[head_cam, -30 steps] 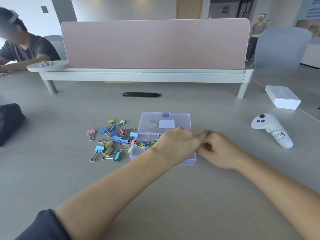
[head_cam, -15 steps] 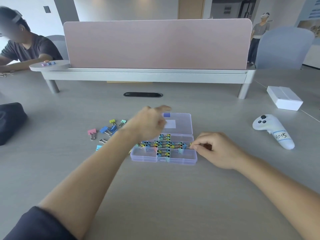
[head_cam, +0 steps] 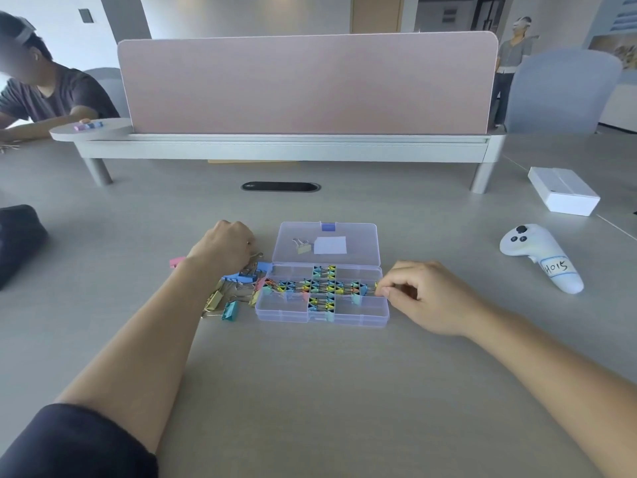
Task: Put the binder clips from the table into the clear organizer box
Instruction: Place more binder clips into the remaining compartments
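1. Grey and wide, the tabletop (head_cam: 310,391) runs back to a pink divider screen (head_cam: 306,84) on a pale raised rail along its far edge.
2. Your clear organizer box (head_cam: 322,305) sits near the middle of the tabletop with its lid (head_cam: 325,243) laid flat toward the far edge.
3. Many small coloured clips fill the box's middle row and centre compartments; the near-left and near-right compartments look mostly bare.
4. One yellowish clip (head_cam: 303,248) and a white label lie on the opened lid.
5. Loose binder clips (head_cam: 234,294) lie in a pile on the tabletop just beside the box's left side; a teal one (head_cam: 230,310) is nearest you and a pink one (head_cam: 177,262) lies farthest left.
6. Your left hand (head_cam: 222,248) rests curled over the far part of that pile. Its fingers are hidden beneath the knuckles, so you cannot tell whether they grip a clip.
7. Your right hand (head_cam: 427,296) is at the box's right end, thumb and forefinger pinched together on a small yellow-green clip (head_cam: 379,288) at the rim.
8. Toward the right edge of the tabletop lie a white controller (head_cam: 541,258) with a handwritten label and, farther back, a white carton (head_cam: 563,191).
9. At the left edge a dark bag (head_cam: 17,239) shows partly.
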